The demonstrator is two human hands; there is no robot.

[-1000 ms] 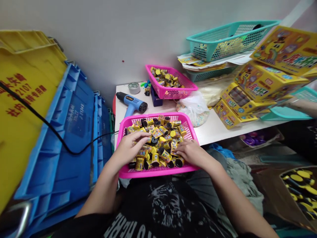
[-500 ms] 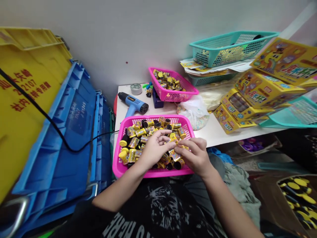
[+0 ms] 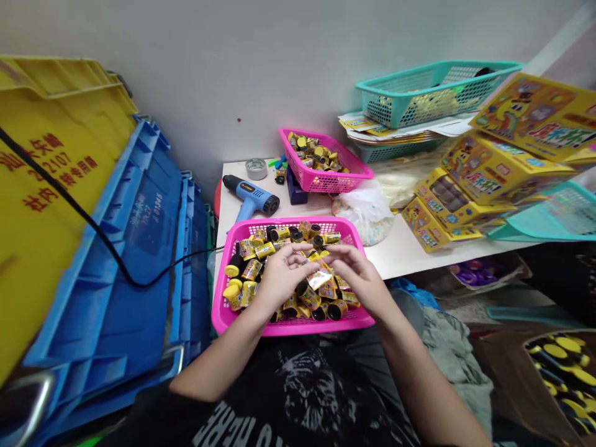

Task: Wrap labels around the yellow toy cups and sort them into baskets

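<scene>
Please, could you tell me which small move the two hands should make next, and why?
Perhaps the right hand should pinch the free edge of the shiny printed piece to steady it. That piece sits at the thumb tip of the left hand, and the right fingertips are close beside it, above the near pink basket of small containers.

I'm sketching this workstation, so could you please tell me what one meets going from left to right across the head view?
Yellow crate, blue heat gun, left hand, shiny printed piece, right hand, stacked yellow boxes.
</scene>
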